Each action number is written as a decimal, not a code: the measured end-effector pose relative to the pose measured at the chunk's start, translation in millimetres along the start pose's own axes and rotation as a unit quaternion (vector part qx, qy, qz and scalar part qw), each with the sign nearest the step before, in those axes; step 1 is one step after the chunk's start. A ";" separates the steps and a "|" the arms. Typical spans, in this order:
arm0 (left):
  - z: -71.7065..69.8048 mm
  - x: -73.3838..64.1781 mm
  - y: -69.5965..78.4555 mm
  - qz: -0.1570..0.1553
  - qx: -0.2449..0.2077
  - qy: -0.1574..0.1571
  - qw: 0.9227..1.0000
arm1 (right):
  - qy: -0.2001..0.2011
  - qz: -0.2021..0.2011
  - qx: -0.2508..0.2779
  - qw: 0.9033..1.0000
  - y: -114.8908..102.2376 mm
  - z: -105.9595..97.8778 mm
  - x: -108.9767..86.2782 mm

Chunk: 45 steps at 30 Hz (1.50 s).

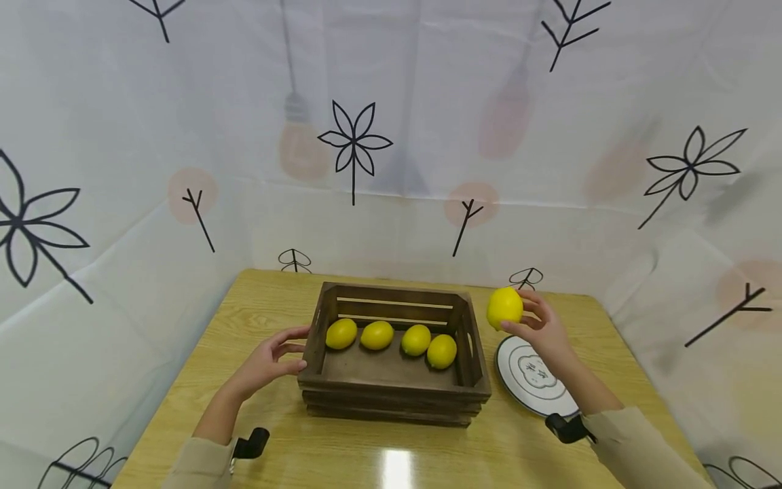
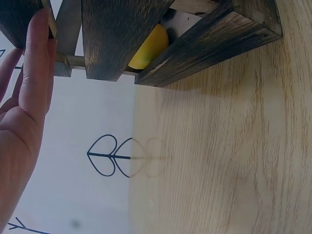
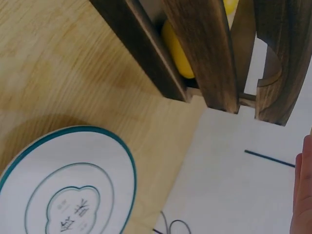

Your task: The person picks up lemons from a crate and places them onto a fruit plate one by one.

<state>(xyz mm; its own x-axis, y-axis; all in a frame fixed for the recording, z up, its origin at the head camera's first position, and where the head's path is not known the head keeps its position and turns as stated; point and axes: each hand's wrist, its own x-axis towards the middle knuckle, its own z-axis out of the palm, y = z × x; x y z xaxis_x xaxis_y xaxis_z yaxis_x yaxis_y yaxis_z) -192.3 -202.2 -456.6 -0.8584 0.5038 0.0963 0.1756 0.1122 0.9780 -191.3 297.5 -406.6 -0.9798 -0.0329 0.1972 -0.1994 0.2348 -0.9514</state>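
My right hand pinches a yellow lemon between thumb and fingers, raised above the table beyond the plate. A dark wooden slatted crate stands in the middle, with several lemons lying in a row inside. At the crate's left end, my left hand rests its fingertips against the side. The left wrist view shows the fingers straight along a slat. In the right wrist view only the edge of my right hand shows; the held lemon is out of that frame.
Right of the crate lies a white plate with a dark rim and a printed centre. The light wooden table ends at a white patterned cloth behind and at both sides. The crate has a handle cutout in its right end.
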 end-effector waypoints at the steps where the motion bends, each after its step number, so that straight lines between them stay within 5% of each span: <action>1: -0.2 0.0 0.2 -0.001 0.000 0.001 1.000 | 0.000 0.002 0.007 1.000 1.0 -0.7 -1.0; 15: -1.8 0.2 -1.4 -0.003 -0.003 -0.002 1.000 | 0.031 0.059 -0.009 0.998 24.9 -13.9 -14.1; 35: -2.3 0.0 -4.0 0.004 -0.006 -0.002 1.000 | 0.106 0.125 0.041 0.986 63.0 -25.6 -13.5; 39: -2.3 -0.1 -3.7 0.006 -0.006 -0.003 1.000 | 0.126 0.137 0.066 0.980 86.4 -31.6 -8.8; 45: -2.3 -0.6 -2.6 0.002 -0.006 -0.004 1.000 | 0.105 0.165 0.093 0.976 131.0 -49.7 -1.8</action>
<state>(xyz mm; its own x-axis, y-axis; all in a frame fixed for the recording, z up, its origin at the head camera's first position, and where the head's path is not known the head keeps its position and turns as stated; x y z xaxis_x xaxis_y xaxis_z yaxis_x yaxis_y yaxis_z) -193.4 -204.8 -458.7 -0.8541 0.5106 0.0988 0.1727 0.0992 0.9800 -214.9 376.6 -519.8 -0.9704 0.2193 -0.1013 0.1076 0.0171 -0.9940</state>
